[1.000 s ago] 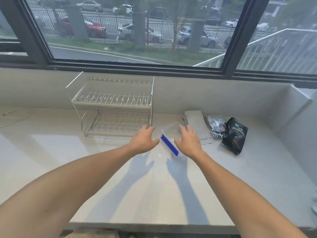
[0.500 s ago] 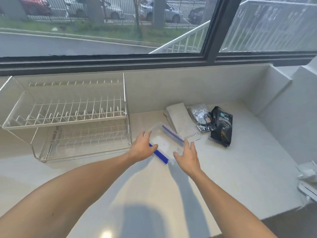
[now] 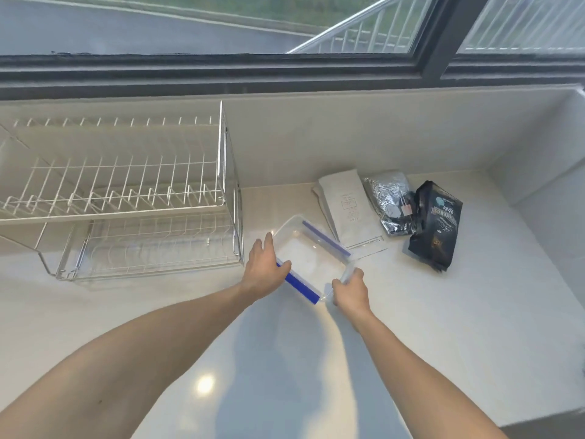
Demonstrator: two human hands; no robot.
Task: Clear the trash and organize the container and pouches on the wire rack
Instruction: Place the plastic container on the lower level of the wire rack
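A clear plastic container (image 3: pixel 308 253) with blue clips lies on the white counter, just right of the two-tier wire rack (image 3: pixel 126 201). My left hand (image 3: pixel 264 269) grips its near-left edge, thumb over the blue clip. My right hand (image 3: pixel 349 288) curls round its near-right corner. Behind the container lie a white paper pouch (image 3: pixel 345 204), a crumpled silver foil pouch (image 3: pixel 391 202) and a black pouch (image 3: pixel 435 226), side by side. Both rack shelves hold nothing.
The counter (image 3: pixel 411 327) ends at a tiled back wall under a dark window frame (image 3: pixel 221 71). A side wall (image 3: pixel 544 191) closes the right end, close to the black pouch. The counter's near edge shows at the lower right.
The view has closed in and tilted down. Both hands went from hovering beside the container to gripping it, the right hand curling round its near corner.
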